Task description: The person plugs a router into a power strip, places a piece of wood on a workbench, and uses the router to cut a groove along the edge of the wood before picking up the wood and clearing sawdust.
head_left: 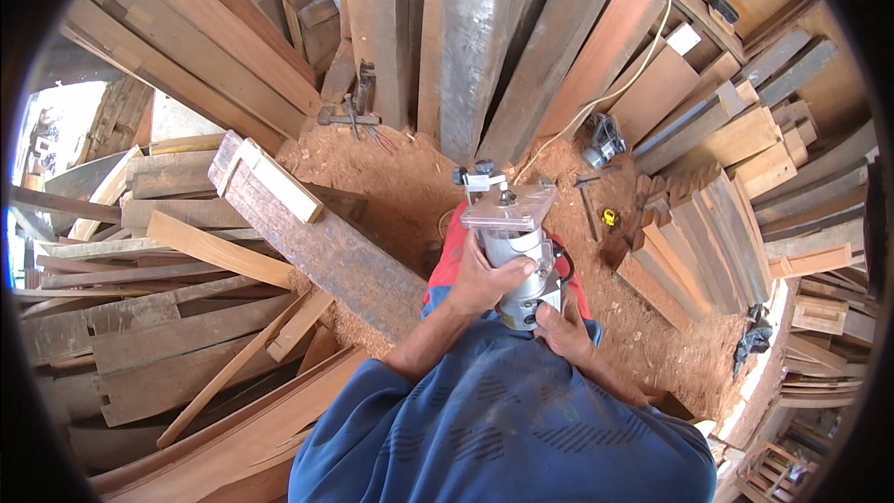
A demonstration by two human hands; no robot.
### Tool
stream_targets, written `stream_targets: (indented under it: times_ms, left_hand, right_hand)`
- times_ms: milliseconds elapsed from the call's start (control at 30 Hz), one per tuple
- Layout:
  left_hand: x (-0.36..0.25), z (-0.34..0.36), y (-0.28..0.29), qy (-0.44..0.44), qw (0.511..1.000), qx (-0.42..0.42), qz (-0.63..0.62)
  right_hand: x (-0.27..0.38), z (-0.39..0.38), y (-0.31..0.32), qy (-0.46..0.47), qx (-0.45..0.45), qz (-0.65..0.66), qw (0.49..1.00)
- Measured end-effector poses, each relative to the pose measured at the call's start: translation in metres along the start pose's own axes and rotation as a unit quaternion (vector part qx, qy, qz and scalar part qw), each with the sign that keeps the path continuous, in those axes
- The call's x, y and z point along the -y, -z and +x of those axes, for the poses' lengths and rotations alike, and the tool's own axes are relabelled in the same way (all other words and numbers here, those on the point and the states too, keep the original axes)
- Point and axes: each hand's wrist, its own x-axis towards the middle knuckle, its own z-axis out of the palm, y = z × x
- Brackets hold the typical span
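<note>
My left grip is wrapped around the metal body of a trim router, thumb laid across its front; my right grip steadies the lower end, thumb pressed against it, with the fingers behind mostly hidden. The router is held up over my lap, between my red-clad legs, its clear base plate turned uppermost and an edge guide with black knobs fixed beside it.

The trouble I'd watch for is the motor starting: I can't tell whether it has power, but a thumb sliding onto a switch could set the spindle turning near my left fingers. My loose blue shirt lies just below the body and could snag. If either grip slackened, the router could drop and crack that plate.

To my left, a weathered plank carries a pale wood strip, which a knock could tip off. Ahead, a cream cord runs down near the guide, ready to catch a foot. Right, a hammer and a yellow tape measure lie on the sawdust-strewn floor, easily trodden on.
</note>
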Motion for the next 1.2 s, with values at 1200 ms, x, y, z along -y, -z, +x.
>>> stream_targets:
  times_ms: [1200]
  left_hand:
    - [-0.001, -0.005, 0.025, 0.112, 0.986, 0.057, -0.107]
  right_hand:
    - [0.1, 0.06, 0.03, -0.088, 0.107, -0.135, 0.981]
